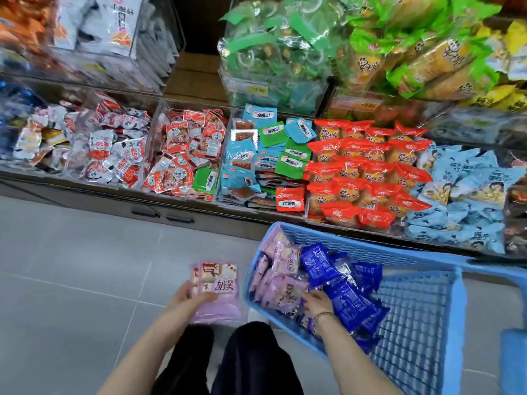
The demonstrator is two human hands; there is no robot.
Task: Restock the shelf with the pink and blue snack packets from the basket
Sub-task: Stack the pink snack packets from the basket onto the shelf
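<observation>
My left hand [186, 295] grips a small stack of pink snack packets [218, 292] over the floor, just left of the blue basket [405, 262]. Inside the basket lie more pink packets [281, 280] at its left end and dark blue packets [346, 297] beside them. My right hand [316, 302] reaches into the basket, fingers on a pink packet there; whether it grips the packet I cannot tell. The shelf [182, 208] stands beyond, its clear bins full of other snacks.
Clear bins hold red-white packets [188, 155], teal and green sachets [265, 155], orange-wrapped cakes [368, 172] and pale blue bags [467, 195]. An upper tier carries green packs [273, 49]. My dark-trousered knees [228, 360] are at the bottom, over grey floor tiles [71, 275].
</observation>
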